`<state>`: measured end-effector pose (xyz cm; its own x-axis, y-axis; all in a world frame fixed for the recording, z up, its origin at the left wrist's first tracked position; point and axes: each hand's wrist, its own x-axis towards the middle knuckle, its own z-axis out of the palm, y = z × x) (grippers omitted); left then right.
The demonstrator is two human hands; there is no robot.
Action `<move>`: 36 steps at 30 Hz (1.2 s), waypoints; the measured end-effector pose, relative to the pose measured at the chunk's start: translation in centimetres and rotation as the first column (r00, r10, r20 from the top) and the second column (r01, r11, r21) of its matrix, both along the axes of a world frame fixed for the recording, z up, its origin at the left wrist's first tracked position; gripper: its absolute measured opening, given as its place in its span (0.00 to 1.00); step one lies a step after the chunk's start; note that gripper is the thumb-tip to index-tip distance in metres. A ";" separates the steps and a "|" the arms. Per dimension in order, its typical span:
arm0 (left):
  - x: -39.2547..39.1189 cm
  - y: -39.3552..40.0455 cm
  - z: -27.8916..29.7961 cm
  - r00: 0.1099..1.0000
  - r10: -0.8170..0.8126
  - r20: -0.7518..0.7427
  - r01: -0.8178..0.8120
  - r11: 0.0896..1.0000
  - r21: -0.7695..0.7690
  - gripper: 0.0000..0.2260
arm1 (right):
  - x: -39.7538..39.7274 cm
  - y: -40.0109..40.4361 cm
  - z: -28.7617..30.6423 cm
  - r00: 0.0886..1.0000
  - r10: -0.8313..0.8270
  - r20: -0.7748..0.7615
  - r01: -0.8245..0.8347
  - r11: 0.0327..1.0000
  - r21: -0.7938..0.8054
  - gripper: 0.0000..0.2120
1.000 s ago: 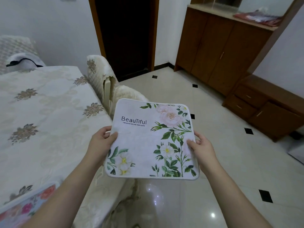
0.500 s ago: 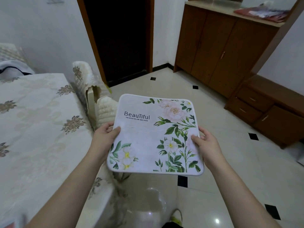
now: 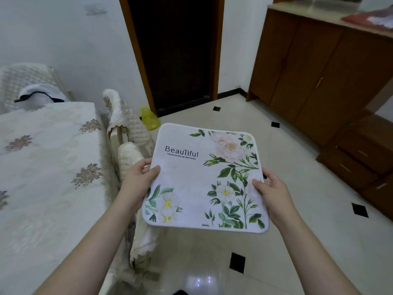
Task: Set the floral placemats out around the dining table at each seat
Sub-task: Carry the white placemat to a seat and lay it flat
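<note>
A white floral placemat [image 3: 197, 177] printed with "Beautiful", green leaves and pale flowers is held flat in the air over the floor, to the right of the dining table [image 3: 42, 167]. My left hand [image 3: 139, 177] grips its left edge with the thumb on top. My right hand [image 3: 271, 188] grips its right edge the same way. The table carries a cream cloth with brown flower motifs.
A chair with a quilted cream cover [image 3: 125, 133] stands against the table's right side, just left of the mat. A yellow bag [image 3: 150, 119] lies by the dark doorway [image 3: 174, 52]. Brown cabinets [image 3: 319, 71] and low drawers [image 3: 361, 154] line the right wall. Tiled floor lies below.
The view has moved forward along the table's right side, so the chair is now closer and beside the mat. Both hands keep the same grip on the mat.
</note>
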<state>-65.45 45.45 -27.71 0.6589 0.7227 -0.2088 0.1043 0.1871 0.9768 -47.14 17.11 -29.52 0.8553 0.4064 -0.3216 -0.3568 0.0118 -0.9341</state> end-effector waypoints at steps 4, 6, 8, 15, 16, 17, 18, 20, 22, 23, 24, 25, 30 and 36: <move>1.4 2.4 -0.4 0.999 0.054 0.008 -0.053 0.998 -0.032 0.08 | 2.8 3.2 -0.2 0.999 0.052 0.009 -0.052 0.999 -0.007 0.17; 2.1 4.0 -0.8 0.996 0.085 0.009 -0.084 0.996 -0.033 0.08 | 4.1 5.0 -0.2 0.997 0.076 0.007 -0.076 0.997 -0.008 0.17; 2.9 5.9 -1.3 0.992 0.121 0.030 -0.120 0.992 -0.044 0.08 | 5.7 7.2 -0.1 0.995 0.101 0.005 -0.101 0.995 -0.018 0.17; 4.3 11.7 -2.7 0.969 0.235 0.074 -0.226 0.968 -0.112 0.06 | 10.3 15.8 0.5 0.977 0.212 0.009 -0.211 0.974 -0.085 0.16; 4.3 12.4 -2.8 0.964 0.255 0.073 -0.245 0.962 -0.119 0.06 | 10.8 16.9 0.6 0.972 0.236 0.014 -0.234 0.968 -0.088 0.15; 4.3 13.0 -2.9 0.958 0.278 0.070 -0.268 0.956 -0.121 0.07 | 11.2 18.1 0.7 0.965 0.263 0.016 -0.261 0.961 -0.092 0.15; 4.2 13.5 -2.9 0.951 0.304 0.062 -0.295 0.948 -0.118 0.07 | 11.5 19.2 0.6 0.957 0.288 0.014 -0.286 0.953 -0.097 0.15; 3.7 14.4 -2.6 0.930 0.364 0.053 -0.357 0.927 -0.114 0.07 | 11.8 21.5 0.4 0.943 0.332 0.013 -0.330 0.939 -0.101 0.16; 2.8 15.3 -2.3 0.905 0.422 0.056 -0.413 0.903 -0.122 0.07 | 12.0 24.1 0.4 0.921 0.389 0.016 -0.386 0.918 -0.092 0.16; 2.2 15.8 -2.3 0.889 0.454 0.059 -0.444 0.887 -0.125 0.07 | 12.0 25.5 0.4 0.905 0.424 0.019 -0.421 0.903 -0.088 0.16; 1.5 16.3 -2.4 0.872 0.486 0.059 -0.477 0.870 -0.125 0.07 | 12.1 27.0 0.5 0.889 0.457 0.024 -0.453 0.887 -0.087 0.16; 0.8 16.7 -2.5 0.855 0.516 0.056 -0.507 0.853 -0.120 0.08 | 12.1 28.4 0.6 0.874 0.486 0.028 -0.482 0.872 -0.086 0.16; -1.9 17.9 -3.6 0.750 0.660 0.039 -0.653 0.749 -0.116 0.07 | 12.3 35.5 0.5 0.760 0.649 0.022 -0.646 0.759 -0.087 0.17; -3.6 17.5 -3.8 0.568 0.823 -0.010 -0.821 0.566 -0.070 0.06 | 12.4 43.7 -0.3 0.588 0.809 -0.012 -0.808 0.586 -0.060 0.16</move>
<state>-69.06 62.96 -31.47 -0.2083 0.9414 -0.2652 -0.1454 0.2384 0.9602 -34.72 60.85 -29.77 0.1878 0.9155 -0.3558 -0.1807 -0.3239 -0.9287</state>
